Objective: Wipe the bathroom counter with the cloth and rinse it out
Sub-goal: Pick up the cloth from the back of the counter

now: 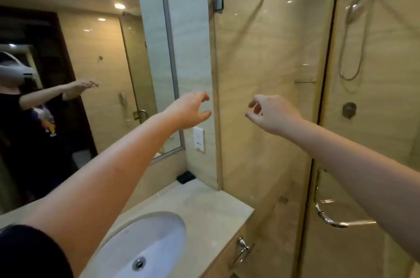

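Aloft, left hand [188,110], right hand [272,115], grips loose, empty, counter [204,205], sink [150,239] below, mirror [102,50] beside.

To my left hangs a metal-framed mirror [109,55], and on the tiled pillar beside it sits a white socket plate [198,140]. Below that, tucked in the corner, lies a small dark box [186,176]. Straight ahead of me stands a glass shower screen [261,50] with a grey clamp [218,3] near its top edge. Through the glass I see a hand shower [355,8] on its hose, a round valve [349,110] lower down and a thin shelf [305,80]. A curved chrome door handle [327,216] is on my right, a cabinet pull [243,248] lower down
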The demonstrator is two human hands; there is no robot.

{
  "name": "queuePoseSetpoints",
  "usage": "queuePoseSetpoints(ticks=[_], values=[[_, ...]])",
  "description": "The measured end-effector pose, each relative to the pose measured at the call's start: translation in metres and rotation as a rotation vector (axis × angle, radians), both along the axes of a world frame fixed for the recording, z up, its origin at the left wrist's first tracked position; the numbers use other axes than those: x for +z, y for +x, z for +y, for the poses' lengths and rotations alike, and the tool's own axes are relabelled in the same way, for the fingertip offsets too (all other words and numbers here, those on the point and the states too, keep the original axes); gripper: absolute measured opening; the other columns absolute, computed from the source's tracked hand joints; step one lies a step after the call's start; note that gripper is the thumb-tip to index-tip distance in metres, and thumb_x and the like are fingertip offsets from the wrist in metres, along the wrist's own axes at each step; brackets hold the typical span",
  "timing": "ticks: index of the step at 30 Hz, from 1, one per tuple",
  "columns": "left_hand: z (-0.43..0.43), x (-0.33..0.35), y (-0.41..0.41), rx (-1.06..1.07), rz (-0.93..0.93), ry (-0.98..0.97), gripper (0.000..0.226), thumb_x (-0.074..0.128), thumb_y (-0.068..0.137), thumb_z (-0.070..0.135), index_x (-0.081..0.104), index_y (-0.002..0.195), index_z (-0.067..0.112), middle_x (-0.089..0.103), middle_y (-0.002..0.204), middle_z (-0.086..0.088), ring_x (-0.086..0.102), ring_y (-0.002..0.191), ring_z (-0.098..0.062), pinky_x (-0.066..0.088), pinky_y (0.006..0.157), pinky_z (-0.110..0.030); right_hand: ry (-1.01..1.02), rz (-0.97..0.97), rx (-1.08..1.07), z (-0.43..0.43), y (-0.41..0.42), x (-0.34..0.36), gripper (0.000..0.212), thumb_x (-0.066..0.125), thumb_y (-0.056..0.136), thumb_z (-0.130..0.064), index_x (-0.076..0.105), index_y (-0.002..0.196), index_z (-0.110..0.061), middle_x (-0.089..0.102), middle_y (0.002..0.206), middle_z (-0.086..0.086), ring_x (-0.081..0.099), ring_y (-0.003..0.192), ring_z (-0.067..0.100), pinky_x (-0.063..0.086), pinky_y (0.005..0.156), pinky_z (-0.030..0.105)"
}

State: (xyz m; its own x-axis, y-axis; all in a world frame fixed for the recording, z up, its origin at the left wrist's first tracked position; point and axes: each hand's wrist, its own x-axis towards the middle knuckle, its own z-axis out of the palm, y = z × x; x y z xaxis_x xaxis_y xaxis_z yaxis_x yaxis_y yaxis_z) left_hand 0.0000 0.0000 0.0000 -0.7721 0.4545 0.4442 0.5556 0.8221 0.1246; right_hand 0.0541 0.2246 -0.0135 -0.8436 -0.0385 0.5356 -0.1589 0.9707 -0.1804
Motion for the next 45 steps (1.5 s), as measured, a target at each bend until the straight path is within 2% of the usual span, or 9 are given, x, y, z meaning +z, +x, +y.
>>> queuePoseSetpoints(ticks=[6,11,16,19,23,28,32,39,45], values=[[-0.050,-0.005,0.016,0.084,0.008,-0.022,0.050,0.055,0.093,0.035,0.043,0.137,0.014,0.050,0.138,-0.004,0.046,0.127,-0.019,0.037,0.103,-0.031,0.021,-0.010,0.056,-0.046,0.000,-0.005,0.036,0.055,0.091,-0.045,0.059,0.116,-0.021,0.068,0.098,-0.002,0.062,0.090,0.018,0.055,0.077,0.042],[-0.072,-0.011,0.025,0.114,0.022,-0.012,0.049,0.056,0.093,0.033,0.043,0.137,0.014,0.050,0.137,-0.004,0.046,0.127,-0.019,0.038,0.104,-0.032,0.015,0.007,0.125,-0.067,-0.005,-0.009,0.034,0.055,0.091,-0.044,0.059,0.114,-0.020,0.067,0.100,-0.003,0.062,0.088,0.019,0.054,0.074,0.036],[-0.079,-0.021,0.021,0.158,0.013,-0.012,0.047,0.054,0.095,0.032,0.044,0.137,0.013,0.050,0.138,-0.005,0.045,0.128,-0.019,0.038,0.104,-0.032,0.048,-0.008,0.183,-0.071,-0.018,-0.022,0.031,0.054,0.093,-0.040,0.057,0.116,-0.020,0.066,0.102,-0.005,0.058,0.084,0.015,0.040,0.059,0.026],[-0.073,-0.029,0.015,0.180,-0.012,0.002,0.046,0.054,0.094,0.033,0.045,0.136,0.014,0.051,0.136,-0.004,0.047,0.126,-0.018,0.039,0.103,-0.032,0.042,-0.017,0.210,-0.063,-0.033,-0.031,0.030,0.054,0.093,-0.040,0.057,0.116,-0.021,0.065,0.101,-0.006,0.058,0.082,0.014,0.038,0.055,0.024],[-0.058,-0.045,0.003,0.211,-0.031,0.041,0.045,0.055,0.094,0.034,0.046,0.134,0.017,0.053,0.134,-0.002,0.049,0.123,-0.016,0.041,0.099,-0.030,0.059,-0.025,0.232,-0.044,-0.054,-0.042,0.030,0.054,0.092,-0.041,0.058,0.114,-0.022,0.066,0.101,-0.006,0.060,0.085,0.016,0.045,0.064,0.029],[-0.034,-0.060,-0.020,0.282,-0.050,0.087,0.045,0.057,0.093,0.033,0.046,0.134,0.018,0.053,0.134,-0.001,0.050,0.123,-0.016,0.042,0.098,-0.029,0.065,-0.050,0.277,-0.019,-0.083,-0.052,0.030,0.054,0.093,-0.040,0.058,0.116,-0.020,0.066,0.102,-0.005,0.056,0.084,0.016,0.041,0.065,0.028],[-0.017,-0.072,-0.029,0.311,-0.038,0.101,0.046,0.056,0.093,0.032,0.045,0.135,0.018,0.052,0.136,-0.001,0.049,0.124,-0.014,0.037,0.093,-0.022,0.041,-0.085,0.328,-0.007,-0.102,-0.065,0.031,0.055,0.092,-0.039,0.058,0.117,-0.021,0.066,0.103,-0.005,0.061,0.085,0.016,0.051,0.067,0.032],[-0.006,-0.097,-0.044,0.390,-0.053,0.111,0.046,0.058,0.093,0.032,0.046,0.135,0.017,0.052,0.135,-0.001,0.048,0.125,-0.015,0.041,0.101,-0.030,0.069,-0.117,0.408,-0.001,-0.129,-0.098,0.033,0.053,0.093,-0.039,0.056,0.120,-0.020,0.065,0.104,-0.005,0.060,0.089,0.015,0.046,0.066,0.029],[-0.011,-0.119,-0.072,0.420,-0.070,0.114,0.046,0.056,0.093,0.033,0.046,0.135,0.018,0.052,0.135,-0.001,0.047,0.125,-0.015,0.041,0.103,-0.032,0.059,-0.149,0.427,-0.005,-0.164,-0.115,0.031,0.054,0.093,-0.038,0.056,0.120,-0.021,0.066,0.110,-0.004,0.060,0.097,0.017,0.038,0.068,0.027]])
